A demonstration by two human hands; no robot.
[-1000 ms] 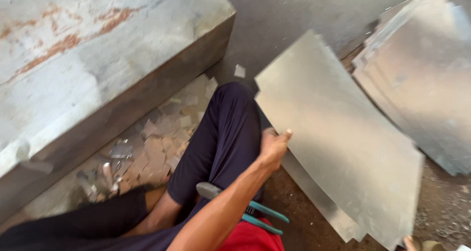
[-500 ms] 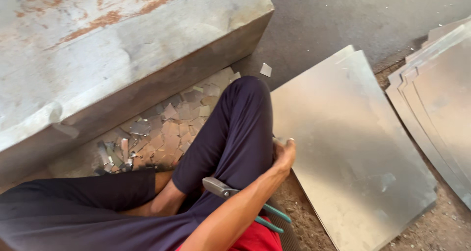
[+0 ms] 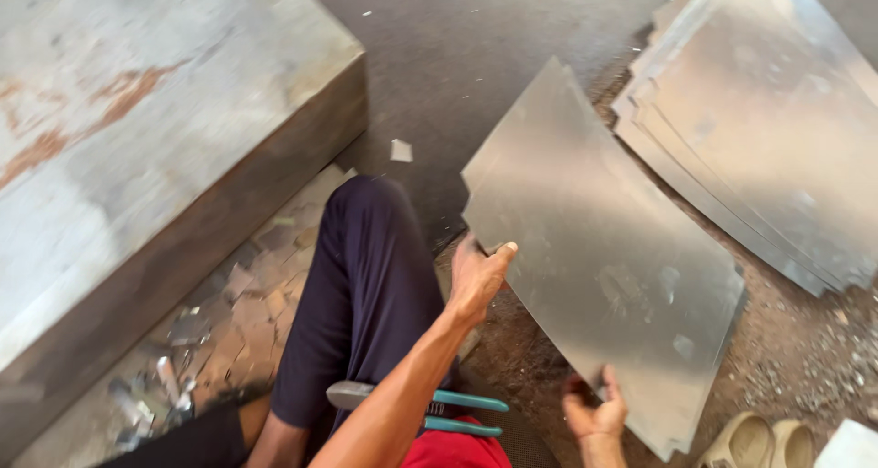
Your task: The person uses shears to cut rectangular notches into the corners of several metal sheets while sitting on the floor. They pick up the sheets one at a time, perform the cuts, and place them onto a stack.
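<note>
The left hand point(image 3: 477, 276) and the right hand point(image 3: 594, 411) both grasp a grey metal sheet point(image 3: 594, 248), tilted over dusty earth. A stack of sheets point(image 3: 759, 129) lies near on the dark floor point(image 3: 476, 56); a big metal block point(image 3: 155, 148) stands left.

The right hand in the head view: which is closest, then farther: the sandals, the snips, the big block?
From the right hand:
1. Snips, just to its left under the other arm.
2. Sandals, to its right on the ground.
3. Big block, far upper left.
</note>
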